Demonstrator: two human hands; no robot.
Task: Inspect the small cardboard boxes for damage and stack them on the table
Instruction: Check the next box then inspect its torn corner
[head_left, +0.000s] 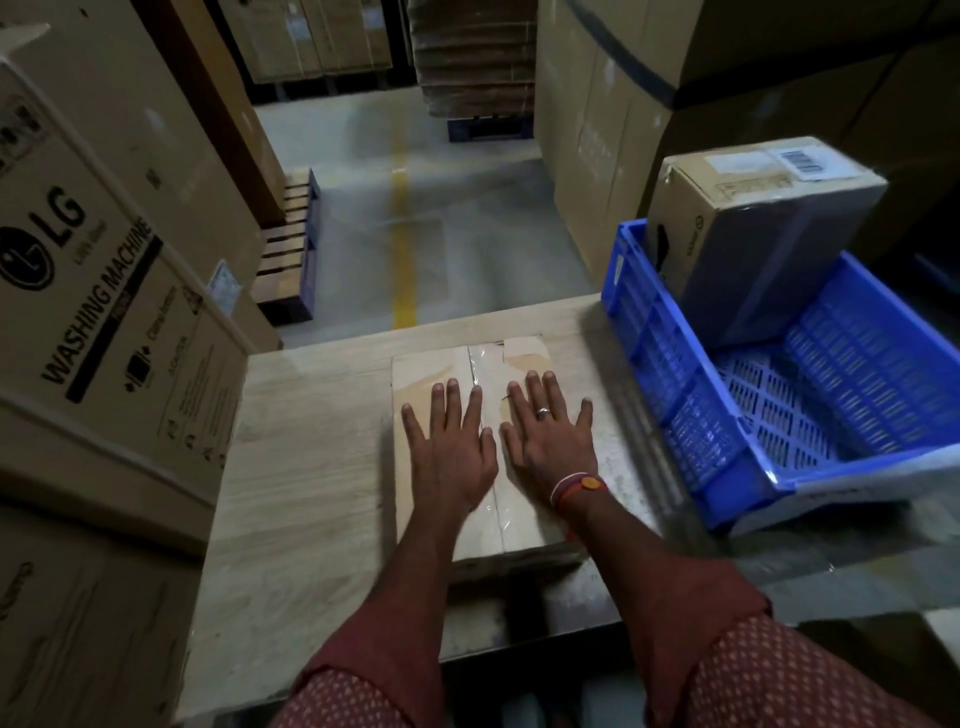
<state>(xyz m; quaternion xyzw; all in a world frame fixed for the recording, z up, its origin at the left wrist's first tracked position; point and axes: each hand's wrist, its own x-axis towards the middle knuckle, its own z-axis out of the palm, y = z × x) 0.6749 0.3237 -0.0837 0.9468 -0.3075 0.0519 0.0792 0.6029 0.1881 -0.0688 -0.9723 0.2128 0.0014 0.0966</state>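
Observation:
A small cardboard box (431, 366) lies flat in the middle of the wooden table (301, 467), its top seam sealed with clear tape and a torn patch at its far right corner. My left hand (449, 441) rests flat on its top with fingers spread. My right hand (550, 434), with a ring and wrist bands, lies flat beside it on the same top. A second small cardboard box (758, 228) with a barcode label stands tilted in the blue plastic crate (691, 415) at the right.
A large washing machine carton (104, 291) stands against the table's left edge. Tall cartons (597, 130) rise behind the crate. Beyond the table's far edge is a concrete floor with a yellow line (402, 244) and a wooden pallet (291, 249).

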